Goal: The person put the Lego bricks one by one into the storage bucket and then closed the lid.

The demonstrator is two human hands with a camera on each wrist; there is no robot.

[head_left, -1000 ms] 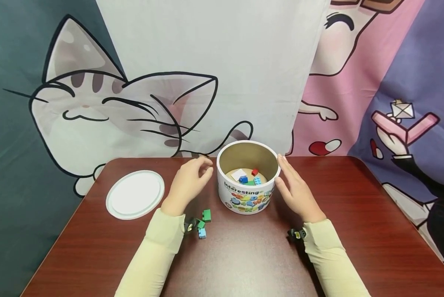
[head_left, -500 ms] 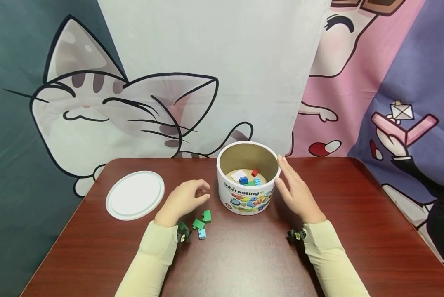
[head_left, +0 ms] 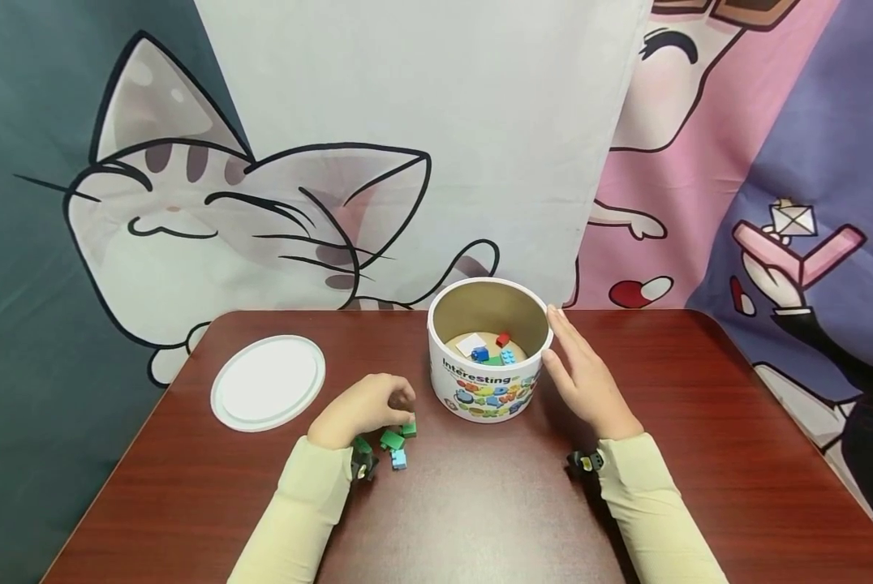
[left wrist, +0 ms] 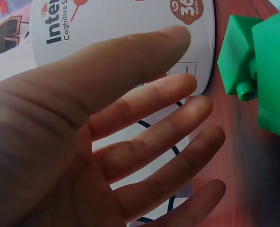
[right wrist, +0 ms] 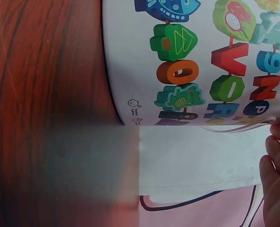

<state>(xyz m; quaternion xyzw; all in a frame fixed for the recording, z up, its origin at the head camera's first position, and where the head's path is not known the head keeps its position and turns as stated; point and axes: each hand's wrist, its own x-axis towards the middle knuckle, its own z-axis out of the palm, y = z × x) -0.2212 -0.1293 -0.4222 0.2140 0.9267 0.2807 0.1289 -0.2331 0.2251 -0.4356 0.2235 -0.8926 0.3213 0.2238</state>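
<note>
Left hand (head_left: 365, 408) lower (left-wrist view: palm (left wrist: 64, 179))

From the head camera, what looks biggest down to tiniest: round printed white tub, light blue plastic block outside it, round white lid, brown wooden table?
Brown wooden table
Round printed white tub
Round white lid
Light blue plastic block

Soft glare pales the table (head_left: 473, 523) in the bright head view; both wrist views look dimmer.

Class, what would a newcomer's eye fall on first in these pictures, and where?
Probably the big cartoon cat on the backdrop, at left behind the table. Next, likely the white tub near the far edge, bricks inside, the right hand at its side.
</note>
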